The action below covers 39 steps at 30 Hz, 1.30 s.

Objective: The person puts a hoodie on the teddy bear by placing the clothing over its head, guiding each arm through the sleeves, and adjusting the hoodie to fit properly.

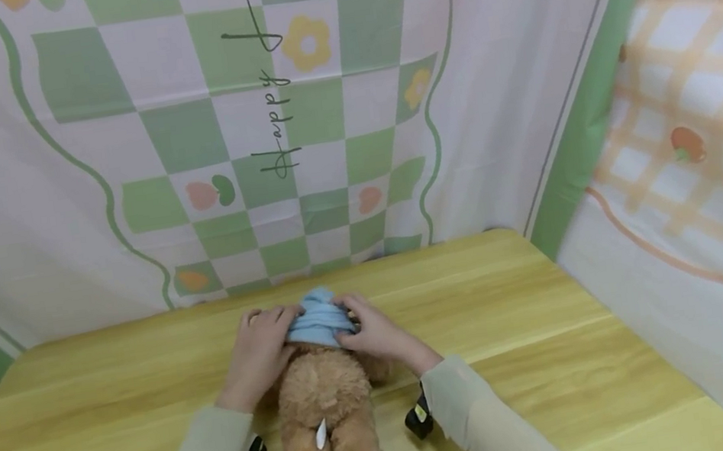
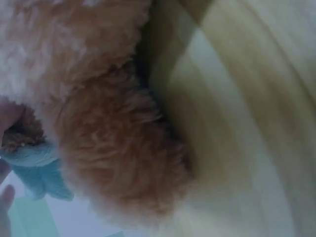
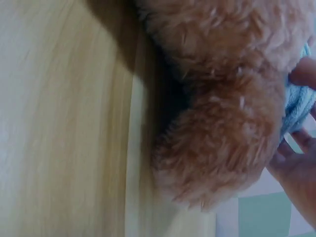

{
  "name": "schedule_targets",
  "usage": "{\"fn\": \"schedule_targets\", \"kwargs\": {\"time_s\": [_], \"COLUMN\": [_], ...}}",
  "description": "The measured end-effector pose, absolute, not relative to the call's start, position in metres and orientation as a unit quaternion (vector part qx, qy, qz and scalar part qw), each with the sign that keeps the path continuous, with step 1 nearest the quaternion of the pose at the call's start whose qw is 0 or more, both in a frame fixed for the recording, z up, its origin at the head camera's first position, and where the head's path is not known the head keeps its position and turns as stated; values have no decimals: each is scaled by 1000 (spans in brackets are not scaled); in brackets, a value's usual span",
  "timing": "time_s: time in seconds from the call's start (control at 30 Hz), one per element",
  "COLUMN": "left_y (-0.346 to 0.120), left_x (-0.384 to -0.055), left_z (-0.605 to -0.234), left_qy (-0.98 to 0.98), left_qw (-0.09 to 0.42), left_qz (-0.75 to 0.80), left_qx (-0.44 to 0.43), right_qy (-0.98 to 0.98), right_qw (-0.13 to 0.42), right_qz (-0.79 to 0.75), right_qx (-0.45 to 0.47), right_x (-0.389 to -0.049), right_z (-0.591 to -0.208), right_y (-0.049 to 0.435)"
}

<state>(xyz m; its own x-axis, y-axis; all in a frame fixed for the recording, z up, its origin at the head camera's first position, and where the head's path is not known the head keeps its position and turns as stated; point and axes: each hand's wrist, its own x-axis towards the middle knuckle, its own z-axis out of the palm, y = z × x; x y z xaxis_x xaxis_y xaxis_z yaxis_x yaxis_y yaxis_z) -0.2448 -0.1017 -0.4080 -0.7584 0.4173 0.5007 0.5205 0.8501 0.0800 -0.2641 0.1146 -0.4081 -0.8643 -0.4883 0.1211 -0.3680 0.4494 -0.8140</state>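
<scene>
A brown plush toy [image 1: 324, 385] lies on the table with its legs towards me, a small white tag [image 1: 322, 435] between them. Bunched light blue cloth [image 1: 321, 320] covers its head; whether this is a hat or a garment I cannot tell. My left hand [image 1: 261, 351] grips the cloth's left side, fingers curled over it. On the opposite side, my right hand [image 1: 376, 331] pinches the cloth between thumb and fingers. Both wrist views show the toy's furry limbs close up, with the blue cloth [image 2: 42, 175] partly behind them. The toy's face is hidden.
The wooden table [image 1: 521, 326] extends on both sides of the toy. A checked curtain [image 1: 317, 108] hangs behind its far edge, and another patterned cloth [image 1: 702, 131] hangs at the right. Black wrist devices [image 1: 419, 416] sit beneath my sleeves.
</scene>
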Motion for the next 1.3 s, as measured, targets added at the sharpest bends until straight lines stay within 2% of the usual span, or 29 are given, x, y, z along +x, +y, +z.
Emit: {"fn": "schedule_targets", "kwargs": {"time_s": [0.17,0.23,0.3,0.43,0.53,0.7,0.9,1.03,1.13,1.3], "left_y": [-99,-99,-101,-108,-115,-116,-116,-113,-108,-102], "left_x": [-240,-238,-235,-233,-236,-249,-258,-260,-261,-258], "left_z": [-410,-406,-400,-382,-375,-373,-364,-364,-365,-370], "left_qy": [-925,-930,-938,-937,-924,-926,-924,-932,-944,-955], "left_qw": [279,259,204,49,-5,-4,-64,-73,-58,-5], "left_qz": [-94,-108,-132,-238,-287,-264,-290,-272,-226,-177], "left_qx": [-239,-240,-246,-251,-254,-271,-241,-230,-234,-236], "right_qy": [872,873,871,869,871,877,877,881,885,882], "right_qw": [-11,-35,-55,-88,-104,-133,-149,-150,-124,-55], "right_qz": [-421,-420,-422,-419,-411,-381,-379,-367,-372,-423], "right_qx": [-249,-245,-244,-246,-248,-260,-255,-260,-250,-199], "right_x": [-259,-257,-257,-257,-257,-257,-255,-255,-255,-255], "right_z": [-406,-407,-408,-411,-413,-413,-414,-413,-412,-409], "right_y": [106,103,102,101,100,99,99,99,98,97]}}
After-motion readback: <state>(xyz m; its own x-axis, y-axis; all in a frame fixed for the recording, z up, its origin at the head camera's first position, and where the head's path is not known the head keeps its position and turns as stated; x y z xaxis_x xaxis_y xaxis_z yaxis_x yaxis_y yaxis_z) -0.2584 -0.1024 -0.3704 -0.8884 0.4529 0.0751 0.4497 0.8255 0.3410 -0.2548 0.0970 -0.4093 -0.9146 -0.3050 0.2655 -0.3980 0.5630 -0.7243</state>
